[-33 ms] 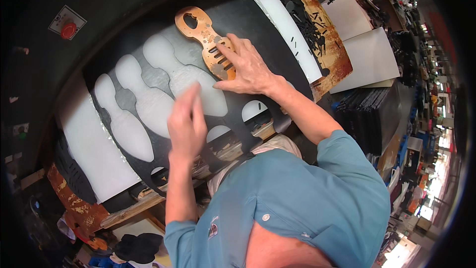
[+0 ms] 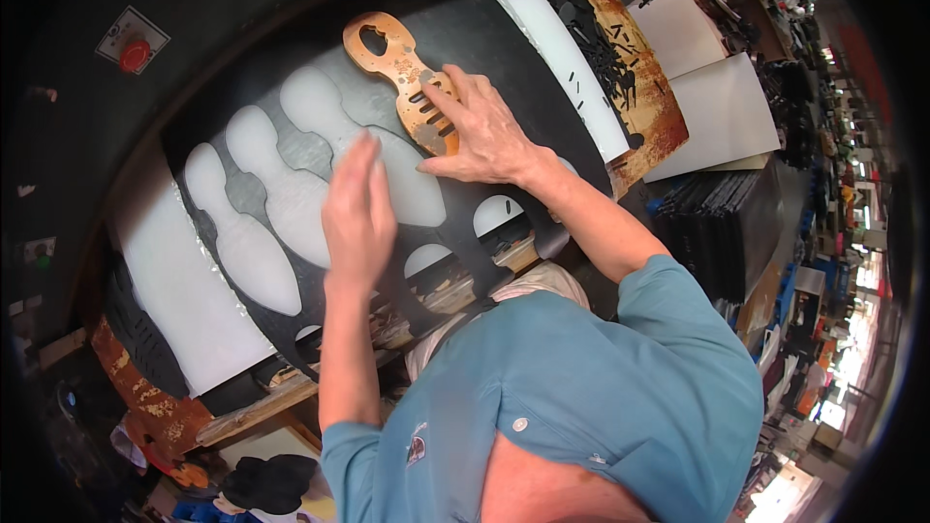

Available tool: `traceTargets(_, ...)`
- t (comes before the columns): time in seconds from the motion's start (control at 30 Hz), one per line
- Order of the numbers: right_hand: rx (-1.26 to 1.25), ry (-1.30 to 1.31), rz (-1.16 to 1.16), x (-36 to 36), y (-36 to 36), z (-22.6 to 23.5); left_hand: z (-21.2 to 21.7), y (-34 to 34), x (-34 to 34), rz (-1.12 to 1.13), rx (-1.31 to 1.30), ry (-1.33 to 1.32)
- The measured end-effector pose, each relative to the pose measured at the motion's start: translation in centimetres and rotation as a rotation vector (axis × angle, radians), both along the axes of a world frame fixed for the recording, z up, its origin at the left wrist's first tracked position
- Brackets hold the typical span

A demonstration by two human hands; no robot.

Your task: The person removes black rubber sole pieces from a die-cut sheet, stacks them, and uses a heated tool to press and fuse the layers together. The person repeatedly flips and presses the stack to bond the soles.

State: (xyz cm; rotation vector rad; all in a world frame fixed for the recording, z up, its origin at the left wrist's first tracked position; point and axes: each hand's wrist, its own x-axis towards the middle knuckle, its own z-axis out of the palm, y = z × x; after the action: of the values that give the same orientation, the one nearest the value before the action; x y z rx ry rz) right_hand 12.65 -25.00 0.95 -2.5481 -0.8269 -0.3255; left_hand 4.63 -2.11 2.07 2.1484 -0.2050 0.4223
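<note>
An orange-brown, sole-shaped cutting die (image 2: 383, 50), with an oval hole at one end and slots at the other, lies on a black sheet (image 2: 484, 29). My right hand (image 2: 484, 136) grips its slotted end, fingers over the slots and thumb at the near edge. To the left, the sheet has several sole-shaped openings with a white board (image 2: 254, 257) showing through. Over the rightmost of these openings is my left hand (image 2: 358, 223), slightly blurred, fingers stretched forward and apart from the die. I see nothing in it.
Small black offcuts (image 2: 620, 68) are heaped on the rusty plate (image 2: 668, 126) at the right. Beyond it stands a stack of black sheets (image 2: 712, 232), with white sheets (image 2: 717, 121) farther back. A red button (image 2: 134, 56) is on the dark machine at the upper left.
My left hand has shifted slightly left and forward, away from the die. My right hand and the die look almost unmoved.
</note>
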Motion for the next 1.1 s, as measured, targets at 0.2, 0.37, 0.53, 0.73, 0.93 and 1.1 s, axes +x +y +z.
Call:
traceTargets(0.2,0.099,0.206,0.026,1.2,-0.2,0.9,-5.1,-2.1,7.4,0.101,0.493,-0.169)
traceTargets(0.37,0.770,0.836,0.145,3.6,-4.3,3.0,-4.2,-1.8,7.2,0.094,0.479,-0.138)
traceTargets(0.53,0.953,0.992,0.167,3.9,-5.3,2.0,-0.6,-5.6,6.2,0.062,0.189,0.163)
traceTargets(0.73,1.053,1.024,0.178,4.0,-5.5,1.4,0.7,-9.8,4.7,-0.228,-0.711,0.514)
traceTargets(0.93,1.161,1.074,0.172,4.0,-5.5,1.5,0.3,-10.8,4.0,-0.284,-0.881,0.448)
traceTargets(1.1,1.142,1.056,0.109,4.1,-5.7,1.5,-1.8,-10.2,3.3,-0.115,-0.812,0.467)
